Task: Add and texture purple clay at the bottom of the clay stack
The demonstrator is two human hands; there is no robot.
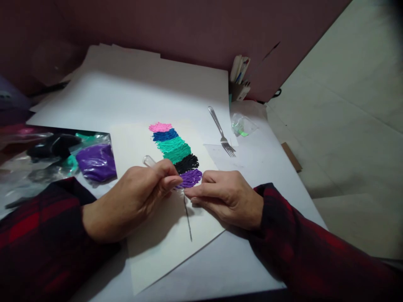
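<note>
My left hand [138, 195] is closed around a clear, rod-like tool [149, 161], whose rounded end sticks out above the fist. Its thumb and fingertips come down at the lower edge of a purple clay band [190, 179]. My right hand [228, 197] is in a pinch beside the same band, fingertips on or just above the paper; what they hold, if anything, is hidden. The cream paper sheet [151, 256] carries textured clay bands: pink [160, 127], blue [165, 134], teal [174, 149], black [188, 163] and purple. Below the fingertips runs a thin dark line [188, 220].
A metal fork [218, 123] lies right of the sheet, near a small plastic bag [243, 125] with green bits. Bagged purple clay [97, 162] and black clay [52, 146] sit at left. Large white sheets [151, 84] lie behind; a pen holder [239, 77] stands at the wall.
</note>
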